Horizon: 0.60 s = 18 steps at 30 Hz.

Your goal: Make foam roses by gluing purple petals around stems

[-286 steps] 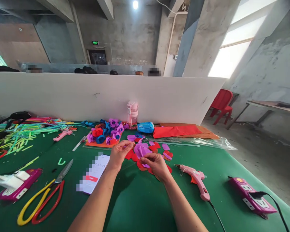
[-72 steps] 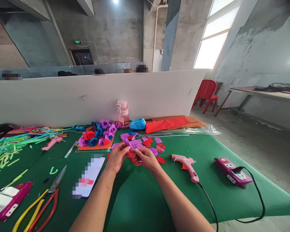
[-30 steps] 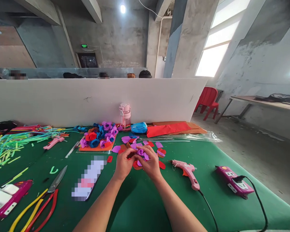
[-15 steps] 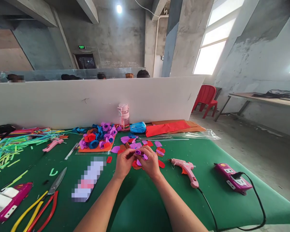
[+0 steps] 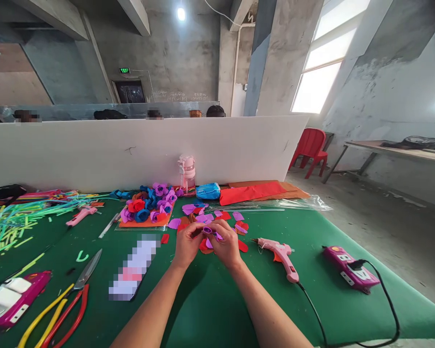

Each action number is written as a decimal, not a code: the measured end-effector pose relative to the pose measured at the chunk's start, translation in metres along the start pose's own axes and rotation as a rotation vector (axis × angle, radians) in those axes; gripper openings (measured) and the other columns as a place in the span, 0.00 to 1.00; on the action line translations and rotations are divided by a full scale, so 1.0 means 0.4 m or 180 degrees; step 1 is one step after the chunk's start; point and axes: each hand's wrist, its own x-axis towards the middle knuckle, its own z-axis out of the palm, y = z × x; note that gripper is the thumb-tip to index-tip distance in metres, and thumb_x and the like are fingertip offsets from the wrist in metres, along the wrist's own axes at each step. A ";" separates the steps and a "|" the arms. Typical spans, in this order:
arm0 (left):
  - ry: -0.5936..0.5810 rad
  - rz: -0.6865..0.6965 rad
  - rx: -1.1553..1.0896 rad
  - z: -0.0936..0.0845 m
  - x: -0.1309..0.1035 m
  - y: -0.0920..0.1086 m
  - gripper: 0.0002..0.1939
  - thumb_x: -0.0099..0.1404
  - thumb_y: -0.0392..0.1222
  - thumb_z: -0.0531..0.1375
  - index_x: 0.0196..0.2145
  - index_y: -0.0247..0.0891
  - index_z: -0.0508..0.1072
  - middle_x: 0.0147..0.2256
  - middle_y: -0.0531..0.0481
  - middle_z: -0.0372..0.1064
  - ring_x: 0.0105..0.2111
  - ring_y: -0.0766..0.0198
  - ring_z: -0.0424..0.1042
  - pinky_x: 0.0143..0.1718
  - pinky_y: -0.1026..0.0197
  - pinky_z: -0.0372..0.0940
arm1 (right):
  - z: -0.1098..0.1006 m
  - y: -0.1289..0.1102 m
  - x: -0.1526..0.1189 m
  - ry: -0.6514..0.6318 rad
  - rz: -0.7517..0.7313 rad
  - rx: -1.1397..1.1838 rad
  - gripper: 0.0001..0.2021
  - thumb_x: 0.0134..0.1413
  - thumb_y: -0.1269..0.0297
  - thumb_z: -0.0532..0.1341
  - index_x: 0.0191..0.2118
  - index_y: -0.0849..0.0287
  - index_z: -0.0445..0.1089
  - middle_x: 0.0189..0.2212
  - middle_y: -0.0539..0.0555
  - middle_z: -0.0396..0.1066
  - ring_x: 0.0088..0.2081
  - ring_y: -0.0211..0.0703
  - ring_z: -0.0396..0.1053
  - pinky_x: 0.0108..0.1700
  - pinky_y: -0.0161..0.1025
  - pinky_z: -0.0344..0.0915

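Observation:
A small purple paper flower [image 5: 207, 230] is pinched between my two hands above the green table. My left hand [image 5: 187, 243] grips it from the left with thumb and forefinger. On the other side my right hand [image 5: 225, 243] is closed on the flower's right edge. Cut petals [image 5: 187, 209] in purple, red, brown and blue lie spread behind and beneath the hands. To the left, finished-looking flowers [image 5: 142, 215] in purple, red and blue are heaped on an orange sheet [image 5: 130, 224]. A pink hot glue gun [image 5: 281, 253] rests right of my right hand.
On the left are red-and-yellow-handled scissors [image 5: 80, 285], a phone [image 5: 136, 270], a second pink glue gun [image 5: 81, 215], a power strip [image 5: 25, 297] and green strips [image 5: 7, 227]. Another power strip [image 5: 350, 268] lies right, its cable trailing. A pink bottle [image 5: 187, 174] stands by the white partition [image 5: 232, 150].
The view has shifted very slightly. Both hands stay in the same place on the purple flower, with only small finger movement.

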 end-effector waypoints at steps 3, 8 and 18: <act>0.0063 -0.0030 -0.0075 -0.003 0.001 -0.002 0.07 0.54 0.39 0.61 0.32 0.40 0.77 0.32 0.49 0.75 0.33 0.61 0.73 0.37 0.60 0.67 | -0.003 -0.006 0.002 -0.0080 0.0100 0.0147 0.07 0.52 0.69 0.59 0.38 0.55 0.70 0.34 0.53 0.69 0.36 0.41 0.67 0.38 0.37 0.65; 0.0334 -0.0336 -0.0293 -0.010 0.006 0.010 0.08 0.51 0.43 0.64 0.30 0.39 0.75 0.27 0.50 0.74 0.28 0.62 0.73 0.32 0.62 0.67 | -0.009 -0.008 0.009 -0.0104 0.0435 0.0280 0.16 0.55 0.63 0.57 0.51 0.55 0.64 0.39 0.55 0.69 0.37 0.41 0.66 0.39 0.38 0.64; 0.0535 -0.0564 -0.0916 -0.018 0.012 0.017 0.10 0.50 0.45 0.64 0.27 0.36 0.72 0.20 0.55 0.67 0.21 0.70 0.65 0.25 0.67 0.61 | 0.013 0.023 0.000 -0.0657 0.0685 0.0219 0.10 0.57 0.64 0.55 0.37 0.58 0.74 0.30 0.53 0.73 0.32 0.40 0.68 0.34 0.35 0.62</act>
